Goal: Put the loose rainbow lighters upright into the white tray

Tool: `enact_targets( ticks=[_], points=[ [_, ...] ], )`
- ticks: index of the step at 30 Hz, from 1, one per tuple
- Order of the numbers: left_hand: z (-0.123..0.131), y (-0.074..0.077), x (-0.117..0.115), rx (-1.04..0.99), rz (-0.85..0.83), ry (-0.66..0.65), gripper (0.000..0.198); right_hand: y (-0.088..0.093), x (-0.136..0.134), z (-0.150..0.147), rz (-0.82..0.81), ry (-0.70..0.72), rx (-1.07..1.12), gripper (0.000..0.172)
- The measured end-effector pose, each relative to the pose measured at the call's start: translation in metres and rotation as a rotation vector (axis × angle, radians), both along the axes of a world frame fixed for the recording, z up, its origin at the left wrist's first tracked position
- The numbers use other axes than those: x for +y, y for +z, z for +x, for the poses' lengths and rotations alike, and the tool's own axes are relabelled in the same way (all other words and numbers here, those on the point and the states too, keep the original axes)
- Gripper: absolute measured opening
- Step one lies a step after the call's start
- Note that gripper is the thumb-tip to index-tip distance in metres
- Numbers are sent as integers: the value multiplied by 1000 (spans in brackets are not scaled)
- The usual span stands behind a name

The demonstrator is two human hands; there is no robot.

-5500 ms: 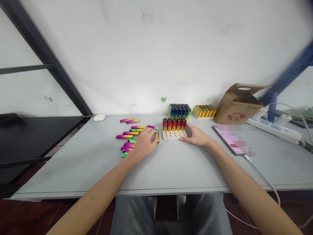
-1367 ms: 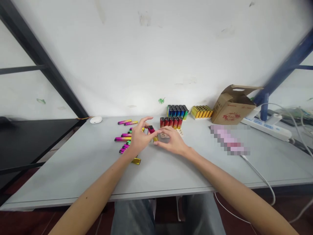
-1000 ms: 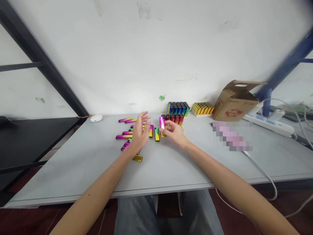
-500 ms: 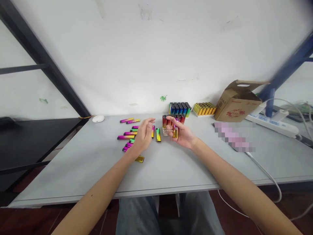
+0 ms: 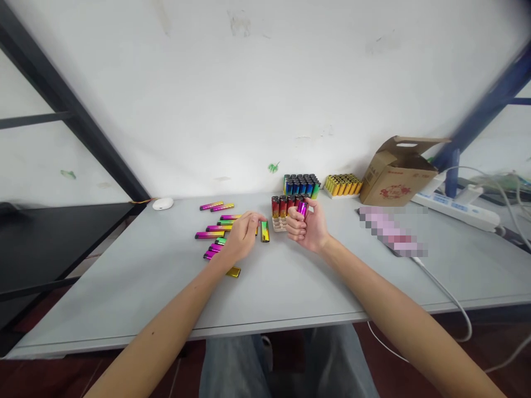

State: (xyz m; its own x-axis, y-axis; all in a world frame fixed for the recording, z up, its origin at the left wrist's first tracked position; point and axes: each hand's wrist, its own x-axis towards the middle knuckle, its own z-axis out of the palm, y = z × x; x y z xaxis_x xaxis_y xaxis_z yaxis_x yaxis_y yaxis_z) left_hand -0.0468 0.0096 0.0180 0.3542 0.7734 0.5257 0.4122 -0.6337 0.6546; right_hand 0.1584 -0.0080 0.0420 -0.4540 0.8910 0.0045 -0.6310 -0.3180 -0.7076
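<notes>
lighters point(image 5: 207, 235) lie at nine o'clock of the left hand point(image 5: 241, 236), its bunched fingers beside a green-yellow lighter point(image 5: 265, 233), hold unclear; at three o'clock the right hand point(image 5: 313, 226) clamps a purple lighter point(image 5: 302, 209), seemingly mid-gathering, next calling for a pinch.

Purple lighter point(image 5: 302, 210) glossy, metallic-looking; box point(image 5: 400, 185) matt cardboard; desktop point(image 5: 274, 293) smooth, matt

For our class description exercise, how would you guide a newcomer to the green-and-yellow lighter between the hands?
On the grey table, look between the left hand and right hand. The green-and-yellow lighter there lies lengthwise toward the person, unlike the crosswise magenta-and-yellow lighters further left.
</notes>
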Motion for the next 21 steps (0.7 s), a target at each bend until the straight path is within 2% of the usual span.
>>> enact_targets(
  ticks=[10, 21],
  points=[
    [0, -7, 3, 33, 1, -17, 49, -3, -1, -9, -41, -104, -9, 35],
    [2, -5, -1, 45, -4, -21, 47, 0, -9, -16, -92, -162, -55, 27]
  ],
)
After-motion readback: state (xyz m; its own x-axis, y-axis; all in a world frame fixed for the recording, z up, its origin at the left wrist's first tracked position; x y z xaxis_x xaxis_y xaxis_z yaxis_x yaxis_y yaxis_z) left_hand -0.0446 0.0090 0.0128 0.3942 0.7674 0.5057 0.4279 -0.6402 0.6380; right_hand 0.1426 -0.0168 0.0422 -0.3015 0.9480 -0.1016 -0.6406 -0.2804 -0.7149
